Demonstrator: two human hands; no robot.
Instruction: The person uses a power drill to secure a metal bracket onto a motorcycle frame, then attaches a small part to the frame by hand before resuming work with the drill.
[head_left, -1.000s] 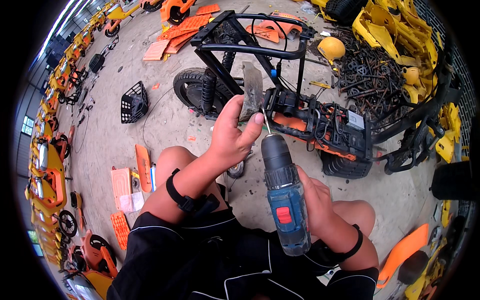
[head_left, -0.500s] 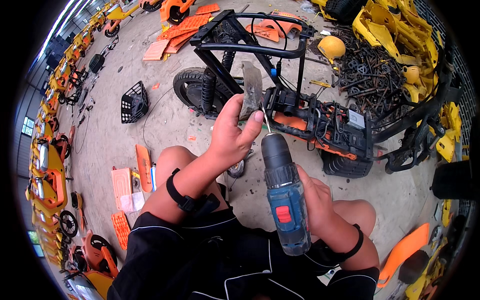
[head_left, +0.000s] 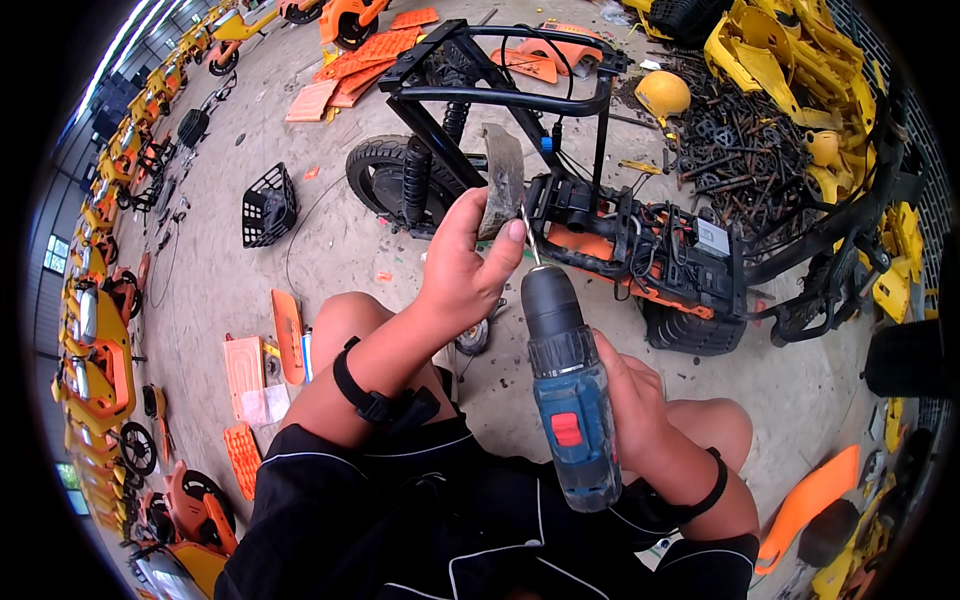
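My right hand is wrapped round a blue and black cordless drill with a red switch on top. Its silver drill bit points away from me, the tip beside the lower right edge of a dirty grey curved guard-like piece. Whether bit and piece touch, I cannot tell. My left hand grips the lower end of that piece, thumb towards the bit and the other fingers largely hidden. Just beyond stands a stripped black scooter frame with its rear wheel and exposed wiring.
A black basket lies on the floor at left. Orange panels are stacked at the back. Dark metal parts and yellow shells form heaps at right. Rows of yellow scooters line the left side. An orange panel lies near right.
Almost nothing differs. The drill has shifted very slightly, and both hands keep the same hold.
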